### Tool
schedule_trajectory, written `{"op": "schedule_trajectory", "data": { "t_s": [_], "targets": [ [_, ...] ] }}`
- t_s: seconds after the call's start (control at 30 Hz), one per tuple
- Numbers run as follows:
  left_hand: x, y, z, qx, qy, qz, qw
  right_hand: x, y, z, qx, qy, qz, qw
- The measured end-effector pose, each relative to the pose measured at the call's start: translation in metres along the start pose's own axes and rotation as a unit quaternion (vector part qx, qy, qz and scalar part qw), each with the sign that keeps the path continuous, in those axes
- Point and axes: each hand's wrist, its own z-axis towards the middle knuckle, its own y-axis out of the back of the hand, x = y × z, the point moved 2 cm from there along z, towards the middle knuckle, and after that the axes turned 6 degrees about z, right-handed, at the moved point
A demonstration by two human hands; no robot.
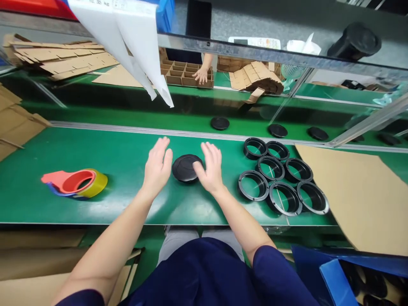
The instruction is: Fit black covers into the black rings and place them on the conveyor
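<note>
A round black disc-shaped part (185, 169) lies on the green work surface (127, 208) between my two hands. My left hand (157, 165) is just to its left, fingers stretched and thumb apart, with a small gap to the disc. On the other side, my right hand (211, 168) is open too, its thumb over the disc's right edge; whether it touches cannot be made out. To the right of that hand stand several black rings (270, 168) with flanged rims, grouped close together.
At left lies a red tape dispenser (68, 182) with yellow tape. A cardboard sheet (360, 195) covers the right side. Across the divider, more black discs (219, 123) rest on a green surface, and another person's hand (201, 75) is over a partitioned box (181, 74). White paper (127, 34) hangs from the shelf.
</note>
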Motion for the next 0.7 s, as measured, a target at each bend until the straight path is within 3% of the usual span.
{"op": "schedule_trajectory", "data": {
  "t_s": [0.07,0.1,0.2,0.3,0.4,0.53,0.63,0.7],
  "targets": [
    [-0.012,-0.016,0.010,0.020,-0.074,0.079,0.994,-0.009,0.019,-0.010,-0.145,0.017,0.058,0.988],
    [-0.015,-0.028,0.012,0.057,-0.095,0.113,0.987,-0.012,0.026,-0.014,-0.189,0.020,0.076,0.979],
    [-0.010,-0.067,0.012,0.212,-0.107,0.154,0.959,-0.020,0.035,-0.020,-0.210,-0.024,0.108,0.971],
    [-0.001,-0.085,0.009,0.272,-0.083,0.114,0.952,-0.024,0.033,-0.017,-0.164,-0.109,0.152,0.969],
    [-0.003,-0.083,0.009,0.289,-0.065,0.086,0.951,-0.022,0.032,-0.015,-0.124,-0.144,0.184,0.964],
    [-0.008,-0.068,0.006,0.328,-0.126,0.067,0.934,-0.001,0.050,-0.014,-0.035,-0.074,0.171,0.982],
    [0.016,-0.053,0.013,0.321,-0.108,0.084,0.937,0.017,0.076,0.001,0.122,0.022,0.081,0.989],
    [0.039,-0.043,0.025,0.291,-0.061,0.104,0.949,0.013,0.088,0.032,0.198,0.029,-0.006,0.980]
  ]
}}
